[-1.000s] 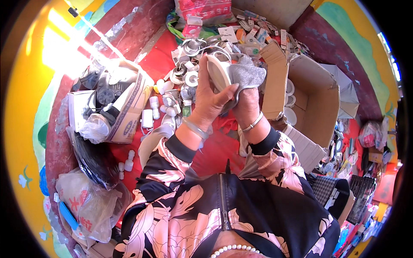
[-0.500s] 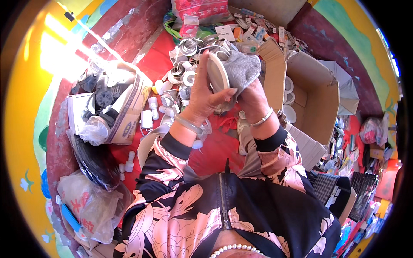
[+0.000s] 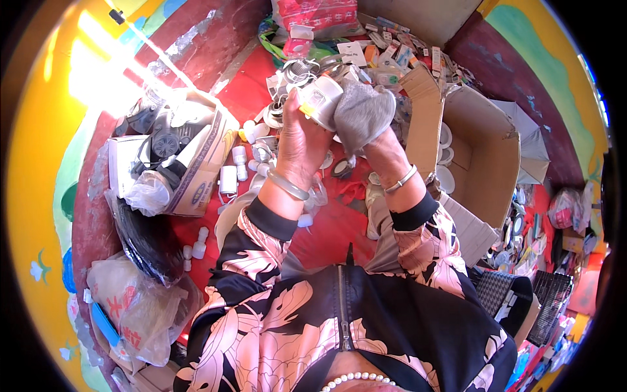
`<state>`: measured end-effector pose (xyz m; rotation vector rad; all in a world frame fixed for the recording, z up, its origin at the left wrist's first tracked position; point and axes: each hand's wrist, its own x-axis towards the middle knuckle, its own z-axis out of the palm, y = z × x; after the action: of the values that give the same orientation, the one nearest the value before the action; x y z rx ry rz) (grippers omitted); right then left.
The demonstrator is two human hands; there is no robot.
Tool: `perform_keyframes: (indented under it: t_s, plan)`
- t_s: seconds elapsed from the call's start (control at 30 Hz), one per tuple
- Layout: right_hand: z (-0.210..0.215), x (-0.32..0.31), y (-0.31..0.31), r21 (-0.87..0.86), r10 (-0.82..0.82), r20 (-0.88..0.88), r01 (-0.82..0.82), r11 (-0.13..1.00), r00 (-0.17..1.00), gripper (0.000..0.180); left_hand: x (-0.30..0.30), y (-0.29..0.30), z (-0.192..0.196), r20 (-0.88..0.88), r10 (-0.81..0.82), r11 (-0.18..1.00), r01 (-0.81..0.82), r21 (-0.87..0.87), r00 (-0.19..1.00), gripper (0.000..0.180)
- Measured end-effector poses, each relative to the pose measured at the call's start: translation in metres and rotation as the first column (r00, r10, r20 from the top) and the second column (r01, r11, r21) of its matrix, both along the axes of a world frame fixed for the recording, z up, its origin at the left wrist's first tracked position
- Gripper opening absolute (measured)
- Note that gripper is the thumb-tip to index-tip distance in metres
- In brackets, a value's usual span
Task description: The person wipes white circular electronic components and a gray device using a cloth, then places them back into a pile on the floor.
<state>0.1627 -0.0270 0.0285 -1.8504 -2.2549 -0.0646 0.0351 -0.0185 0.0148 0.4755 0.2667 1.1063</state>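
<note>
My left hand (image 3: 302, 145) grips a white round downlight (image 3: 321, 99) with a label on its side, thumb and fingers around its body. A grey cloth (image 3: 363, 116) is bunched over the fingers of my right hand (image 3: 384, 157), which is closed on it and hides part of its own fingertips. The cloth meets the right side of the downlight. Just beyond both hands lies a heap of light fittings (image 3: 300, 73), some with metal rims and loose wires. Several small white lamp parts (image 3: 239, 157) lie left of my left wrist.
To the right stands an open cardboard box (image 3: 486, 140) with white round pieces inside. A full carton (image 3: 206, 153) of dark and clear items is at the left, above a plastic bag (image 3: 134, 307). Small boxes (image 3: 395, 52) lie piled at the back. Red cloth (image 3: 320, 238) covers the floor.
The downlight has been turned in my left hand, so its labelled side shows instead of its round white rim. The cloth stays in my right hand beside it. The whole view has shifted slightly.
</note>
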Motion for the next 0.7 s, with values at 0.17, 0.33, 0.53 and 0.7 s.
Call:
perform_keyframes:
  t_s: [0.17, 0.33, 0.53, 0.7]
  plan:
    - [0.001, -0.018, -0.021, -0.187, -0.126, -0.755, -0.028, 0.982, 0.644, 0.049, 0.002, -0.008, -0.001, -0.038, -0.037, 0.998, 0.039, 0.041, 0.999, 0.063]
    - [-0.025, -0.014, -0.032, -0.095, -0.119, -0.965, -0.112, 0.989, -0.234, 0.058, 0.009, -0.011, -0.011, -0.166, 0.08, 0.983, -0.05, 0.176, 0.983, 0.059]
    - [-0.015, -0.009, -0.036, -0.085, -0.109, -0.969, -0.117, 0.99, -0.222, 0.053, 0.014, -0.014, -0.009, -0.158, 0.071, 0.983, -0.042, 0.18, 0.985, 0.057]
    - [-0.025, -0.006, -0.021, 0.17, 0.171, -0.983, -0.023, 0.985, 0.069, 0.052, 0.012, -0.013, -0.013, -0.111, -0.009, 0.994, 0.02, 0.105, 0.994, 0.057]
